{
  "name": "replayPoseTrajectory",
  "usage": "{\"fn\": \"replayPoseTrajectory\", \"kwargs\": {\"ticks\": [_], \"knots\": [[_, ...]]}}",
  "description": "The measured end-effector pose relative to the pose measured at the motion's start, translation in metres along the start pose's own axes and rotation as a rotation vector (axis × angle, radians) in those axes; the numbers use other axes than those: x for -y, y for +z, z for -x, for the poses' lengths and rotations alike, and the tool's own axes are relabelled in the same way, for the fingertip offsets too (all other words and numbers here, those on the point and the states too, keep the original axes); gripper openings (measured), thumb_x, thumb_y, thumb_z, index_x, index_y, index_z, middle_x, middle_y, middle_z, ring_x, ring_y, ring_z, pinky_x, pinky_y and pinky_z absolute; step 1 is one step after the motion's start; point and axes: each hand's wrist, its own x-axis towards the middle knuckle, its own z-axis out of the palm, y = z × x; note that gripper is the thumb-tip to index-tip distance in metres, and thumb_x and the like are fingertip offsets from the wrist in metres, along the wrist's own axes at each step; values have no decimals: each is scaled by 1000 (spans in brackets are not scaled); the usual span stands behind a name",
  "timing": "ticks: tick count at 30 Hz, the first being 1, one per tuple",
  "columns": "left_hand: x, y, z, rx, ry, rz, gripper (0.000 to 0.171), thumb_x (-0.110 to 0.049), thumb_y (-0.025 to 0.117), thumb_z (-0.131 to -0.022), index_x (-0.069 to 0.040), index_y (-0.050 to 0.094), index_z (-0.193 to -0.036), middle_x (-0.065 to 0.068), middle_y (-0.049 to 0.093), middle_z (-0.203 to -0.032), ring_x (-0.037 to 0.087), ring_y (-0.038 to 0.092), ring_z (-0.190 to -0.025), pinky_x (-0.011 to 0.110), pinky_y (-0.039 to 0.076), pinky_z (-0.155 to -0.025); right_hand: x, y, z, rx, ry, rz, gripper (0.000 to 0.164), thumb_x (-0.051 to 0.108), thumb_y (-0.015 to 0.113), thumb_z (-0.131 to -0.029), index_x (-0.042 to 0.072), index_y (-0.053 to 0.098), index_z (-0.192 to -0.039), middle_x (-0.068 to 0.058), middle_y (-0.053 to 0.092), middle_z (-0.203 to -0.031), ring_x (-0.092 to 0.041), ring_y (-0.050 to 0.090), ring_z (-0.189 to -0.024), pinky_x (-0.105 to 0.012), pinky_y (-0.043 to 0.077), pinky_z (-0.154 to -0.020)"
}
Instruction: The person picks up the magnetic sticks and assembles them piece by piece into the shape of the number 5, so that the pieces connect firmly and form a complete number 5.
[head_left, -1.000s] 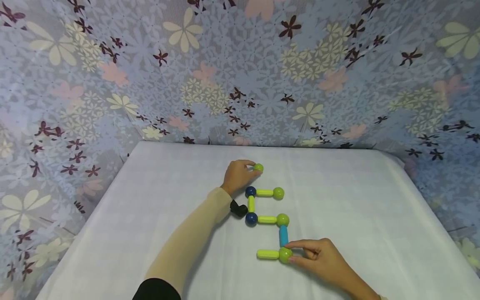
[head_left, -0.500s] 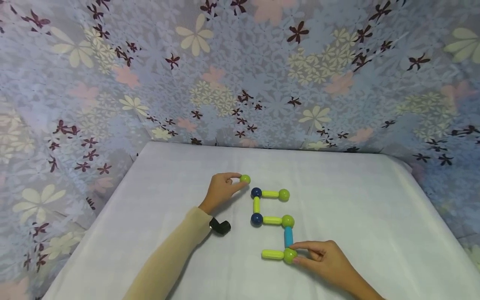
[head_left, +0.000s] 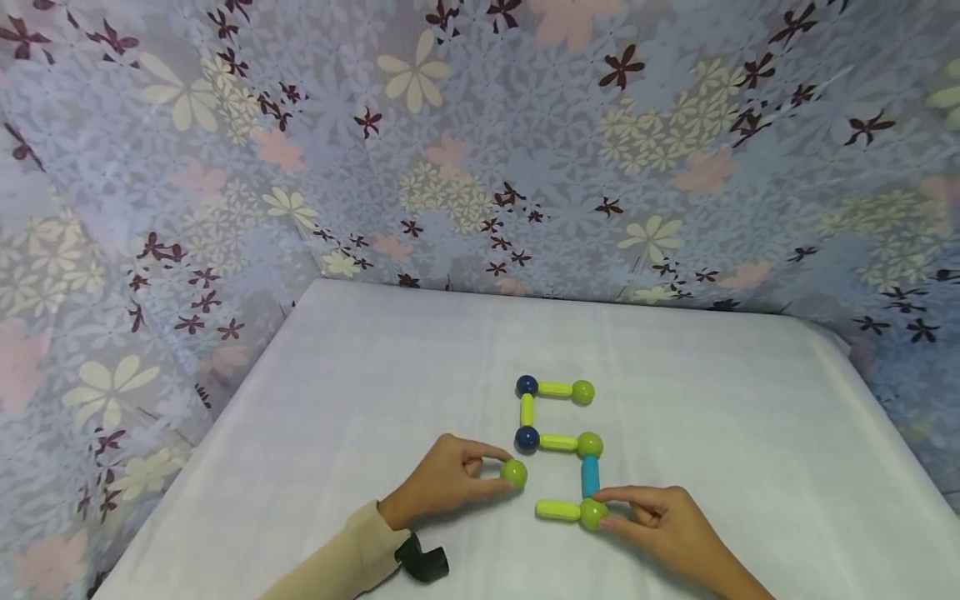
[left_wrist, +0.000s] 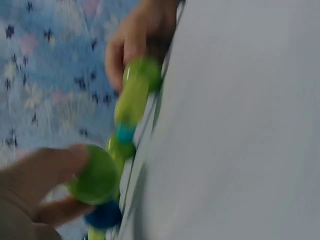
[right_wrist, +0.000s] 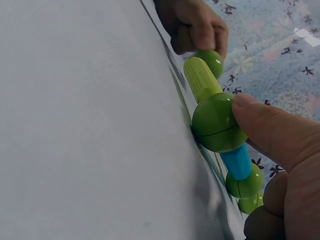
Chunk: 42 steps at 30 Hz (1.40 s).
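Note:
Between thumb and forefinger my left hand pinches a loose green ball, just left of the free end of a lime rod and apart from it. My right hand grips the green ball at the lower corner of a chain of balls and rods. From that ball a blue rod runs up to another green ball. A lime rod joins it to a dark blue ball. In the left wrist view the held ball is blurred.
The chain's far part has an upright lime rod, a second dark blue ball, a lime rod and an end green ball. All lie on a white-covered table, with a flowered cloth behind.
My left hand has come from beyond the chain's far end, round its left side, toward me with the loose ball. The right hand keeps its grip. The view has shifted slightly.

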Motion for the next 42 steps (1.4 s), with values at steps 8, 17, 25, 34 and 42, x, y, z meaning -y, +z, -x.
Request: {"fn": "replayPoseTrajectory", "kwargs": {"ticks": [8, 17, 25, 34, 42], "knots": [[-9, 16, 6, 97, 115, -80, 31, -39, 85, -86, -22, 80, -111, -18, 31, -49, -9, 23, -47, 15, 22, -47, 0, 0, 1, -24, -20, 2, 24, 26, 83, -86, 25, 79, -110, 10, 33, -53, 3, 27, -49, -21, 33, -44], [-8, 15, 5, 84, 149, -91, 32, -44, 84, -85, -24, 80, -110, -18, 29, -49, -10, 20, -46, 15, 22, -45, 2, -5, -1, -22, -39, 8, 24, 24, 83, -87, 24, 79, -111, 9, 34, -52, 4, 26, -48, -21, 33, -43], [-10, 14, 5, 90, 152, -81, 30, -40, 85, -85, -23, 80, -109, -18, 29, -49, -11, 20, -47, 15, 21, -45, 2, -6, -1, -35, -50, -21, 23, 22, 85, -84, 22, 80, -106, 5, 35, -51, 3, 27, -48, -22, 34, -43], [-11, 16, 7, 89, 155, -75, 30, -40, 86, -84, -23, 80, -108, -18, 29, -49, -11, 21, -48, 15, 22, -46, 0, -6, 1, -36, -56, -16, 23, 21, 86, -83, 22, 79, -104, 5, 36, -51, 4, 27, -48, -22, 34, -43], [-6, 17, 11, 88, 164, -107, 32, -43, 86, -82, -24, 80, -107, -17, 30, -50, -9, 21, -48, 15, 22, -47, -2, -2, 1, -13, -61, -46, 24, 20, 85, -84, 21, 78, -108, 4, 34, -52, 4, 27, -49, -22, 35, -43]]}}
